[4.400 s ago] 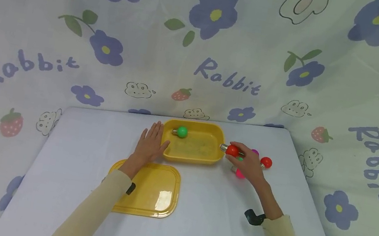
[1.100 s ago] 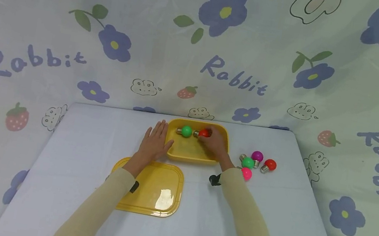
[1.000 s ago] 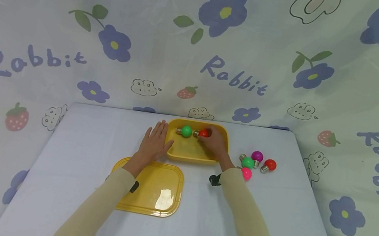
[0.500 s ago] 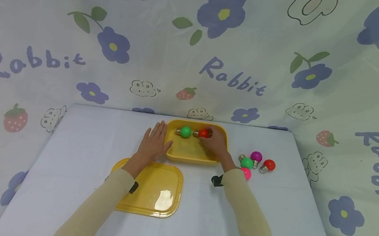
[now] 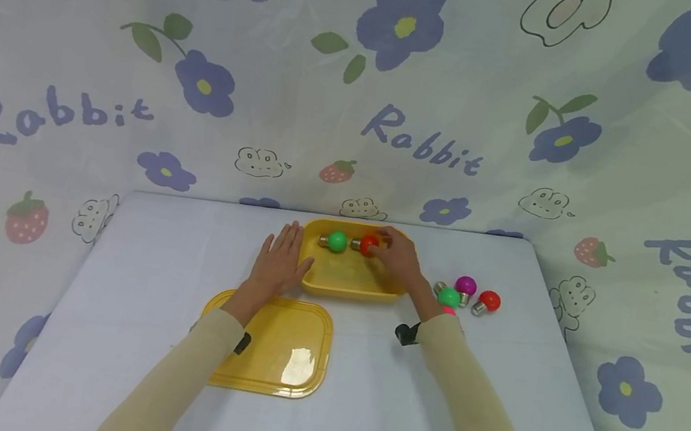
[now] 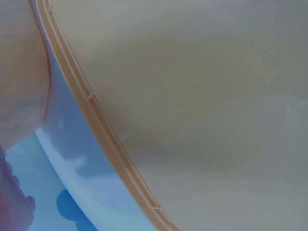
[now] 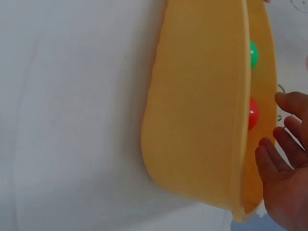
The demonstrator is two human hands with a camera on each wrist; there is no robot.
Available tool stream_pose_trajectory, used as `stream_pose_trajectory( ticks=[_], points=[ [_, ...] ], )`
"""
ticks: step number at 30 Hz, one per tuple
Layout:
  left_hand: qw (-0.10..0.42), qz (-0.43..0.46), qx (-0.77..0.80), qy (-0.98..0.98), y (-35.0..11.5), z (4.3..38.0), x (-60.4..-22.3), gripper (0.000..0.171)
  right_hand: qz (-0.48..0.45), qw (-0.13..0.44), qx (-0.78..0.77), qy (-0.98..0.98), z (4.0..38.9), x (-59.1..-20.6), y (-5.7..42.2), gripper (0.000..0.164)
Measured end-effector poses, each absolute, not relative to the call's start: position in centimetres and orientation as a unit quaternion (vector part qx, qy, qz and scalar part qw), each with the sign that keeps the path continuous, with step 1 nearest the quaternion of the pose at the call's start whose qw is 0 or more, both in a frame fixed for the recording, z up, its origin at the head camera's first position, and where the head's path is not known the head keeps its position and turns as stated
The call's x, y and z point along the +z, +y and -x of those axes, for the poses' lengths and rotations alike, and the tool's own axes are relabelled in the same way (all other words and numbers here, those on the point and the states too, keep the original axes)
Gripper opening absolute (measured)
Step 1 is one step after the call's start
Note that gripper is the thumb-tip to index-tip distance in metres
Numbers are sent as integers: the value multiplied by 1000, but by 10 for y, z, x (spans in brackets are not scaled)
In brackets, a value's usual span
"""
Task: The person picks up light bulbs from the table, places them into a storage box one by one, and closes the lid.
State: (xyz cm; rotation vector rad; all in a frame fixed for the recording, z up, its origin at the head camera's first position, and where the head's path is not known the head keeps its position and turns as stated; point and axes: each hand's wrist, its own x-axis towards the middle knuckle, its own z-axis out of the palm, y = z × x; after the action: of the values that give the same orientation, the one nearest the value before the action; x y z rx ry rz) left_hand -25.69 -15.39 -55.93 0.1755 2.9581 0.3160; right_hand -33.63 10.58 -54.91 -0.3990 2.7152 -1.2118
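My left hand (image 5: 276,263) lies with its fingers straight along the left side of a yellow plastic container (image 5: 346,294). Inside the container, near its back wall, lie a green light bulb (image 5: 337,242) and a red light bulb (image 5: 369,245), both with metal bases pointing left. Over the container's right part hovers my right hand (image 5: 402,261), its fingertips close to the red bulb. In the right wrist view that hand (image 7: 288,168) has spread fingers with nothing between them, just past the container's rim, and the red bulb (image 7: 253,114) is apart from it.
Right of the container lie loose bulbs: a purple bulb (image 5: 465,286), a green bulb (image 5: 449,298), a red bulb (image 5: 490,301) and a pink one partly hidden by my right sleeve. A flat yellow lid (image 5: 275,349) lies in front, under my left forearm. A printed curtain surrounds the table.
The red bulb came from the right side into the container, beside the green bulb. In the last half second my right hand has let go and drawn slightly right. The left hand stays put.
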Motion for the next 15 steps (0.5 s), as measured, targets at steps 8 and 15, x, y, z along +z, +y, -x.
stream_pose_trajectory(
  ticks=[8,15],
  points=[
    [79,-59,108,989,-155,258,-560,78,154,30,-446,881,321,-539,128,39],
    [80,-60,112,989,-155,257,-559,78,145,21,-473,869,299,-536,162,39]
  ],
)
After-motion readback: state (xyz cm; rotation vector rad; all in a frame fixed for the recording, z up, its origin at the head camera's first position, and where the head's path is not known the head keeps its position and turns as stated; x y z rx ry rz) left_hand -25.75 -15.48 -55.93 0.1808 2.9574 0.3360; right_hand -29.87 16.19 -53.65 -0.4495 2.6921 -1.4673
